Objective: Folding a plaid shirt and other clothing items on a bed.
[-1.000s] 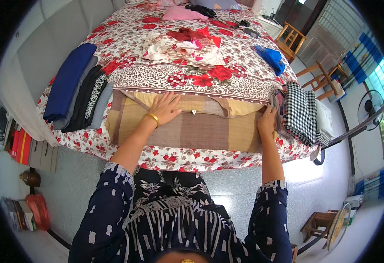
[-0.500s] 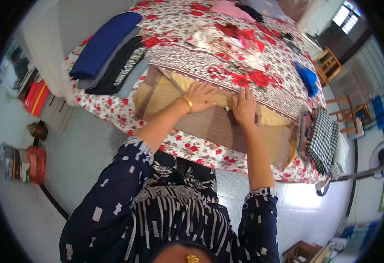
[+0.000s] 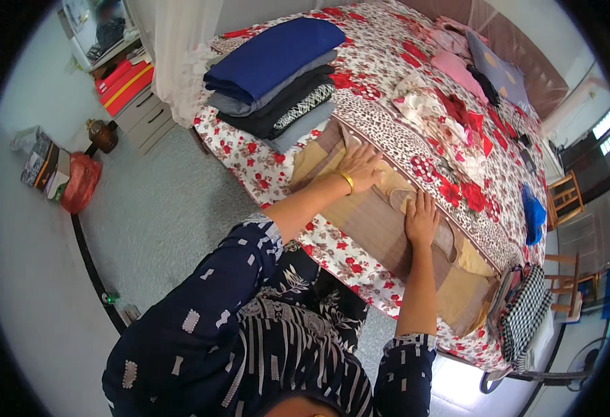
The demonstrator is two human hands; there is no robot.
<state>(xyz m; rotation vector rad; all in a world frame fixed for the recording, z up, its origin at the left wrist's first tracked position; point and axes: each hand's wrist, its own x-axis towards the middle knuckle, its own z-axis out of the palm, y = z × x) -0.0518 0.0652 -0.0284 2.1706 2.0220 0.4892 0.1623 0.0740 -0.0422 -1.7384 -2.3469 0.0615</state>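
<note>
A tan, yellow and brown checked garment point(image 3: 367, 219) lies folded into a long strip along the near edge of the bed. On its upper left part rests my left hand point(image 3: 360, 169), palm down, fingers spread, a gold bangle at the wrist. My right hand point(image 3: 422, 221) presses flat farther right on the same cloth, fingers stretched out. Neither hand grips anything. Between and beside the hands, the top layer shows curved folds. The cloth under both palms is hidden.
The bed point(image 3: 249, 163) has a red-flowered sheet. Folded clothes point(image 3: 277, 59) are stacked to the left, with a blue piece on top. A checked folded pile point(image 3: 524, 306) sits at the right corner. Crumpled floral cloth point(image 3: 451, 118), a blue item point(image 3: 533, 215) and a pink cloth point(image 3: 456, 73) lie beyond.
The head view has turned, so the bed and clothes appear farther right and tilted. Both hands remain flat on the garment, whose top layer now shows more curved folds around them.
</note>
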